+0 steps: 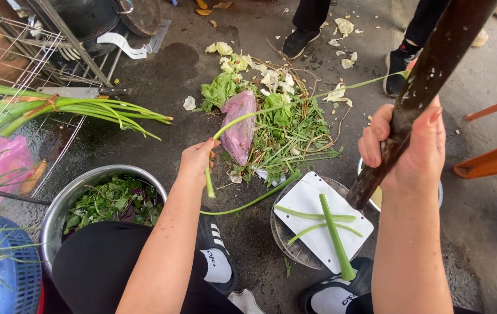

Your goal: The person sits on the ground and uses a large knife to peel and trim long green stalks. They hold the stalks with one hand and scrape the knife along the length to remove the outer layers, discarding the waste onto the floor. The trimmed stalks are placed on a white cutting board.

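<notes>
L hand (pixel 197 158) grips a long green stalk (pixel 242 119) over the veg scrap pile (pixel 272 110), R hand (pixel 412 145) clutches a dark blade (pixel 429 75) above white cutting board (pixel 304 200) w/ cut stalks (pixel 333 229).

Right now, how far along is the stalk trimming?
Done: three cut green pieces lie on the white board, and trimmings sit in the scrap pile on the ground. In hand: the left hand holds a long green stalk; the right hand grips a dark blade. Left: the tied bundle of stalks lies uncut.
</notes>
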